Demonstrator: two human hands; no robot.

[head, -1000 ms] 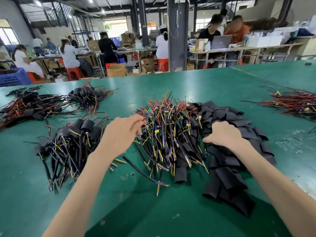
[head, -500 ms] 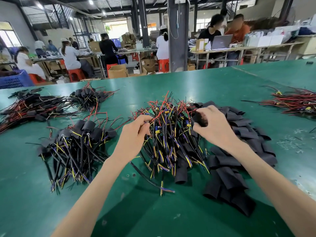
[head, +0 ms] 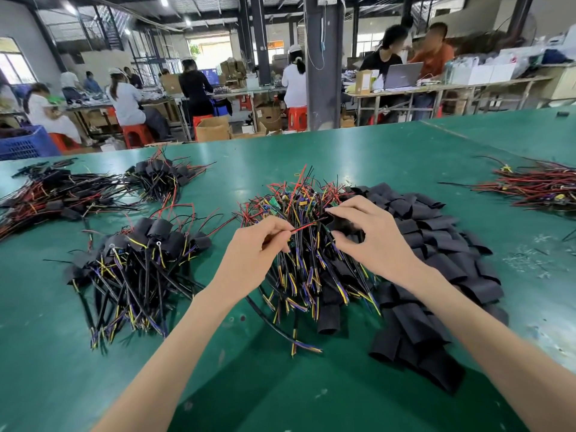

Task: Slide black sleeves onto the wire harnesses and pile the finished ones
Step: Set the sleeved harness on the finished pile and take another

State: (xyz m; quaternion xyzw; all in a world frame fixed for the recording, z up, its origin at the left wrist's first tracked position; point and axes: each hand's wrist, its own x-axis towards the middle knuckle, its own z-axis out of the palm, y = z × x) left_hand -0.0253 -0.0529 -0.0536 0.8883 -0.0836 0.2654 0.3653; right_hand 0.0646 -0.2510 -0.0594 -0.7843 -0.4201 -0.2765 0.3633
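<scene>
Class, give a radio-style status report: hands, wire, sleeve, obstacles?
Left hand pinching red wire. Right hand gripping black sleeve, wire end at its mouth. Nothing in the way; harness pile underneath.

Bright light from ceiling lamps (head: 164, 0), soft sheen on the green table (head: 280, 157), edges bowed, far people (head: 405, 54) blurred.

readable text: none | orange sign (head: 274, 44) far back: blurred | laptop lid (head: 402, 75) mark: illegible (too small)

Black sleeves (head: 442, 244) lie heaped beside unsleeved harnesses (head: 307, 275).
</scene>
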